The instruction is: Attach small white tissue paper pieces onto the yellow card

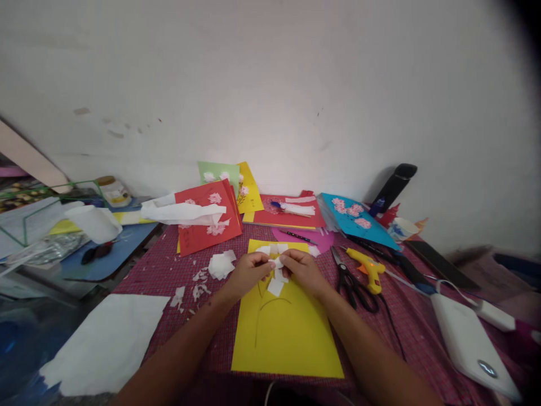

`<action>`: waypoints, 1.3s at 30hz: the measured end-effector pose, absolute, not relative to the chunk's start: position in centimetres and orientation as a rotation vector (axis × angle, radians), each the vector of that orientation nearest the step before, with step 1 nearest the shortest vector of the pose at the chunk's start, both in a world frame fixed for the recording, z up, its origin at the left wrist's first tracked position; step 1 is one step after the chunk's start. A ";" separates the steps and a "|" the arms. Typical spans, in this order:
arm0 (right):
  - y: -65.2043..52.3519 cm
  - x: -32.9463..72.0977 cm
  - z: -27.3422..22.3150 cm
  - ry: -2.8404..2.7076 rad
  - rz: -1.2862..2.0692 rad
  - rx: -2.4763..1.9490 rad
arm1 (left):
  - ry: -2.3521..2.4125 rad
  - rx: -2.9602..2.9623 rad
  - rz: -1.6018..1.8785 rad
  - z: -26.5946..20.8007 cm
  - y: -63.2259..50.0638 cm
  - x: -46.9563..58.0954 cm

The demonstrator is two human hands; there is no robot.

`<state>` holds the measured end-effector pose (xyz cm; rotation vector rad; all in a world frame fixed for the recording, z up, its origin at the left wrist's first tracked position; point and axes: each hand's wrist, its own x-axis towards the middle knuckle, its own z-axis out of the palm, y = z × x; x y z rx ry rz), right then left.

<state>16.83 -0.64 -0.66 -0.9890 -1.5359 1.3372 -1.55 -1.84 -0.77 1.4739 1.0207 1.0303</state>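
Observation:
Both hands meet over the upper part of a yellow paper sheet [291,338] that carries thin drawn lines. My left hand [252,273] pinches a small white tissue paper piece [277,263] from the left. From the right, my right hand [301,269] has its fingers closed on the same piece. Small white paper squares [276,286] lie on the sheet just below the fingers, and more sit along its top edge. A pile of white tissue squares [221,265] rests left of the sheet, with torn scraps [201,290] beside it.
Right of the sheet lie black scissors [353,285], a yellow glue gun [368,269] with its cord, and a white power bank [473,344]. Red cards [207,237] and a blue card [359,217] with pink flowers stand behind. A large white sheet [110,341] lies left.

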 end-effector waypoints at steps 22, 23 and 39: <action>-0.8 16.5 -0.2 -1.488 1.341 -1.002 | 1.001 1.225 1.089 -0.9 -1.6 -1.4; -0.9 16.5 -0.2 -1.504 1.357 -1.000 | 0.994 1.229 1.089 -0.9 -1.6 -1.4; -0.9 16.5 -0.3 -1.477 1.414 -0.978 | 0.930 1.052 0.984 -0.9 -1.7 -1.3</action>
